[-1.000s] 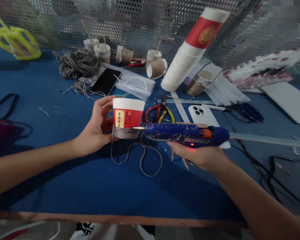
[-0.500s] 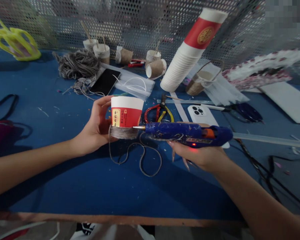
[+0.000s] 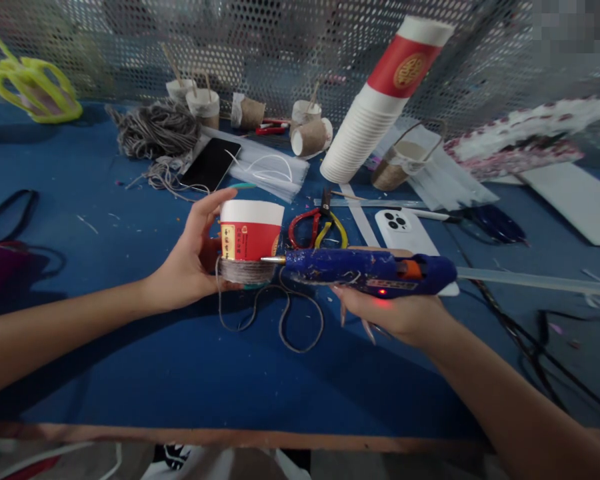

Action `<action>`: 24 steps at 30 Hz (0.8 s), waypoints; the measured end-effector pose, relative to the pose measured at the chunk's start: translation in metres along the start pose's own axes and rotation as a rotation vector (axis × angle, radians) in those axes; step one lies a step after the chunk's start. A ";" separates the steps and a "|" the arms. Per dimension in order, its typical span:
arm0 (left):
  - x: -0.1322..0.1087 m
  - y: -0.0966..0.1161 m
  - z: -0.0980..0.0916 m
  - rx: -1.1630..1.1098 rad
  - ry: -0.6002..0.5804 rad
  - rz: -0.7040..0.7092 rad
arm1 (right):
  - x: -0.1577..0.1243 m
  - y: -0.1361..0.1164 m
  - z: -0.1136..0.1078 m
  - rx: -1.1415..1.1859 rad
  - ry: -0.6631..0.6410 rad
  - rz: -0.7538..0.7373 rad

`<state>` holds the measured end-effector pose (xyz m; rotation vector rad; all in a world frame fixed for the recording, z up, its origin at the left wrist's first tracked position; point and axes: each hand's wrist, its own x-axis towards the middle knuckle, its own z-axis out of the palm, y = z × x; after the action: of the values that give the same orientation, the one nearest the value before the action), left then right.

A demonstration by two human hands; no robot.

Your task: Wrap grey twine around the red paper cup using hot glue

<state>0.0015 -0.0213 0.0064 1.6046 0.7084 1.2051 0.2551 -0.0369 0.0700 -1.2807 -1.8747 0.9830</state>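
A red and white paper cup [image 3: 253, 233] is held upright by my left hand [image 3: 193, 257], its fingers around the cup's left side and base. Grey cord [image 3: 246, 271] is wound in several turns round the cup's lower part, and its loose end loops down over the blue table [image 3: 180, 373]. My right hand [image 3: 400, 313] grips a blue hot glue gun [image 3: 355, 268] with a red light glowing on it. The gun's metal nozzle points left at the upper edge of the cord band; whether it touches the cup I cannot tell.
Behind the cup lie red-and-yellow-handled pliers [image 3: 319, 223] and a white phone [image 3: 405, 230]. A tall leaning stack of paper cups [image 3: 370, 120] stands farther back. A grey cord bundle [image 3: 153, 130], a black phone [image 3: 213, 163] and several cord-wrapped cups are near the perforated metal panel [image 3: 280, 40].
The cup has come slightly down and left, its rim tilting a little. My left index finger has lifted off the rim. The glue gun has shifted slightly left and down with my right hand.
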 end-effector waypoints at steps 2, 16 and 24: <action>0.001 0.003 0.001 0.003 0.020 -0.040 | 0.000 0.000 0.000 -0.017 0.009 0.013; 0.001 0.009 0.007 -0.076 0.086 -0.113 | 0.000 -0.004 -0.001 -0.006 0.004 0.040; 0.000 0.005 0.004 -0.031 0.069 -0.045 | -0.003 -0.001 -0.001 -0.018 0.024 0.058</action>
<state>0.0050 -0.0249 0.0112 1.5201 0.7630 1.2374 0.2563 -0.0397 0.0714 -1.3585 -1.8416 0.9780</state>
